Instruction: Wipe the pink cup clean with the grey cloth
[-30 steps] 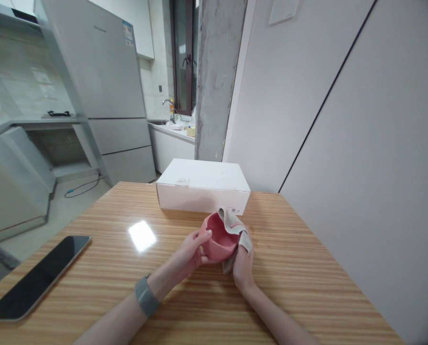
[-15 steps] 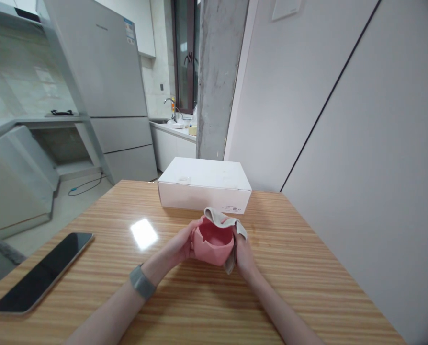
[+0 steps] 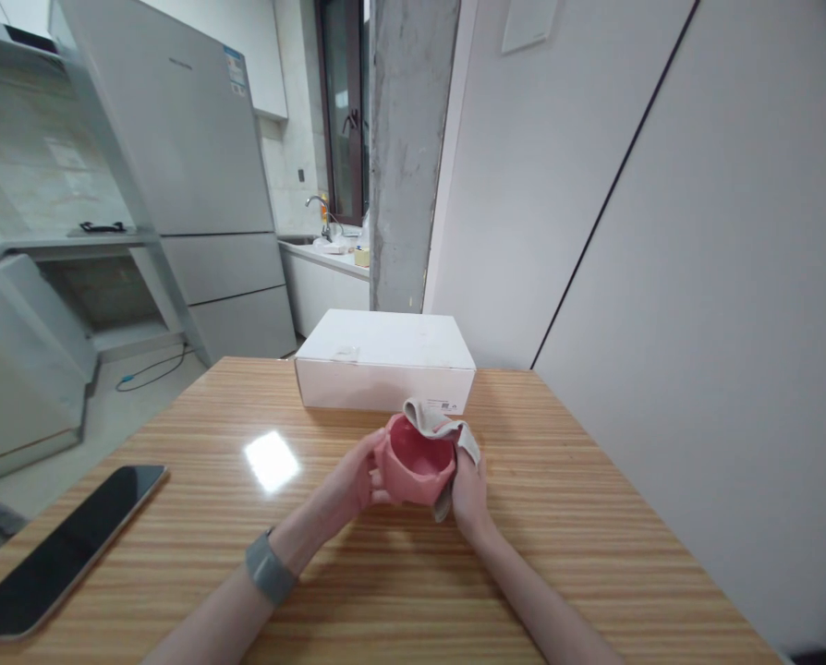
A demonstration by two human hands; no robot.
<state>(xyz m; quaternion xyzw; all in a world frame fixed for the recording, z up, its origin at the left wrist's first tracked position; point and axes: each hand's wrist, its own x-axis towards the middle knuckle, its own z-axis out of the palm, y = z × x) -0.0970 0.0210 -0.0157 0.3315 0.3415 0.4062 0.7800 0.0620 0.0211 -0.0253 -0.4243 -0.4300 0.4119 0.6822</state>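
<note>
A pink faceted bowl-like container (image 3: 413, 482) is held between my two hands above the wooden table (image 3: 565, 517), its opening tilted up toward me. My left hand (image 3: 358, 476) grips its left side, with fingers wrapped round the outer wall. On the right, my right hand (image 3: 469, 488) closes on a grey-beige cloth (image 3: 435, 423) that drapes over the far right rim and hangs below the container. The right fingertips are hidden behind the cloth. A grey band (image 3: 270, 567) circles my left wrist.
A white box (image 3: 385, 360) stands at the table's far side, just beyond the container. At the left edge lies a dark-screened phone (image 3: 66, 552). Behind are a fridge (image 3: 170, 139), a concrete column (image 3: 409, 157) and a white wall (image 3: 662, 231).
The left-hand fingers have shifted on the container, spreading lower along its side. The container has turned slightly with the cloth still on its rim. The whole view has shifted a little.
</note>
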